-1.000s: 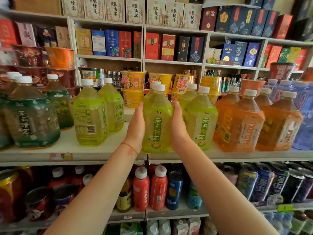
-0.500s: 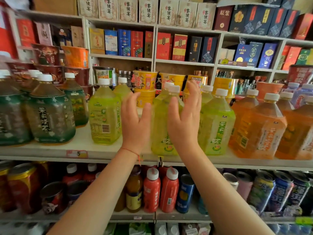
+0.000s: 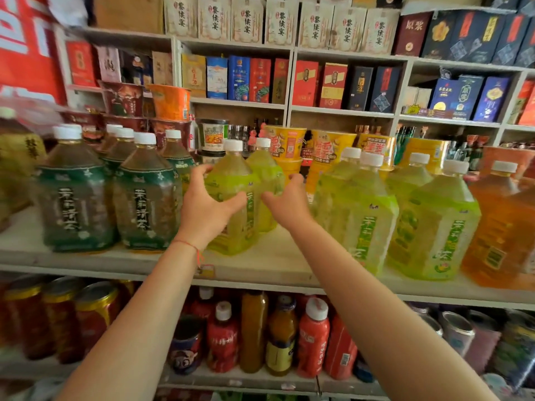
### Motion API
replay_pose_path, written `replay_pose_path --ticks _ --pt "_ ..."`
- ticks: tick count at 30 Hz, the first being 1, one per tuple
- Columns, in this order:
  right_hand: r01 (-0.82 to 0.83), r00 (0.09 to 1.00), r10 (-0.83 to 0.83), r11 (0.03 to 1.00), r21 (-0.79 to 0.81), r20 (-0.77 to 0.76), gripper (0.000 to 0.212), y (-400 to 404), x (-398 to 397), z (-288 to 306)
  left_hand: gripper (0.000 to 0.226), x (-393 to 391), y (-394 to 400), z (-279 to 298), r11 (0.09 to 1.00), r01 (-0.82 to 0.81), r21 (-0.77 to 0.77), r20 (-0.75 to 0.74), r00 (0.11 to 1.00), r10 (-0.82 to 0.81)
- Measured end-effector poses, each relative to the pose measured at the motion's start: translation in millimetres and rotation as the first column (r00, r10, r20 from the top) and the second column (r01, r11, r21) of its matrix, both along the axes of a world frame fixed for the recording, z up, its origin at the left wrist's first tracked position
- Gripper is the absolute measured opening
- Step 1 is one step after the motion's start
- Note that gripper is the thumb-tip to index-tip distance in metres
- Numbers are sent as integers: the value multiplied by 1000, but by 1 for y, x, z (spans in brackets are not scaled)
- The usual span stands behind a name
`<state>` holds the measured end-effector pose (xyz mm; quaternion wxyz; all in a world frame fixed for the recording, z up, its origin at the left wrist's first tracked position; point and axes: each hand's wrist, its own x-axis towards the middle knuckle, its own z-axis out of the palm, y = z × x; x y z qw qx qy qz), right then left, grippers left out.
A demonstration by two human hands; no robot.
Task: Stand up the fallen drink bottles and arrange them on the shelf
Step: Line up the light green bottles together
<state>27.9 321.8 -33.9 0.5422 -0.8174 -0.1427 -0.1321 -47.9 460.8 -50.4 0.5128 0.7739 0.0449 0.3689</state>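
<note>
- A person's left hand (image 3: 208, 210) is gripping a green bottle (image 3: 231, 198), fingers curled over its shoulder and thumb across its front.
- The right hand (image 3: 285, 201) is closing on the same bottle's right side (how firmly, blur makes it hard to tell).
- The bottle is standing upright near the front edge of the shelf (image 3: 260, 264), a second green bottle (image 3: 267, 180) touching it behind.
- Dark bottles (image 3: 144, 195) are standing toward the shelf's left end, more green bottles (image 3: 359, 209) and an orange bottle (image 3: 495, 224) toward its right.
</note>
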Motion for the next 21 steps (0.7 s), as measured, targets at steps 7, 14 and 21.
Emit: replay_pose_path --ticks 7,14,21 --pt "35 991 -31 999 30 -131 65 26 34 3 67 5 20 -8 997 74 31 59 995 -75" --pt "203 972 -188 973 105 -138 66 31 33 -8 69 5 17 -9 987 -25 158 75 997 13" --pt "106 980 -34 921 375 -194 77 13 19 -16 66 -8 31 -11 909 415 -21 73 908 -413"
